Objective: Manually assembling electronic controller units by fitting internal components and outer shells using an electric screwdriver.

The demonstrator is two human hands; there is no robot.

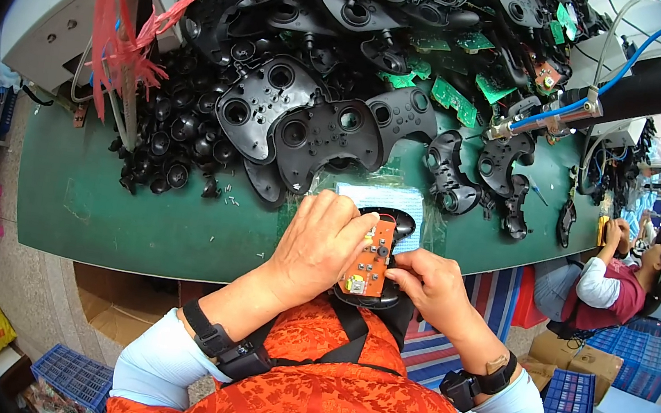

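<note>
An orange circuit board (362, 270) with small black buttons and a yellow-white part at its near end lies over a black game controller shell (404, 222), close to the table's front edge. My left hand (316, 242) is closed at the board's left side, its fingertips over the far end by a thin red wire. From the right, my right hand (434, 287) pinches at the board's right edge with thumb and forefinger. Both hands hide parts of the shell. Beneath lies a printed paper sheet (412, 204) taped to the green table (123, 218).
Black controller shells (328, 144) pile up beyond my hands, with green circuit boards (452, 99) among them. Small round black caps (183, 126) heap at left. A metal cylinder with a blue hose (552, 118) reaches in from the right. Another person (614, 279) sits far right.
</note>
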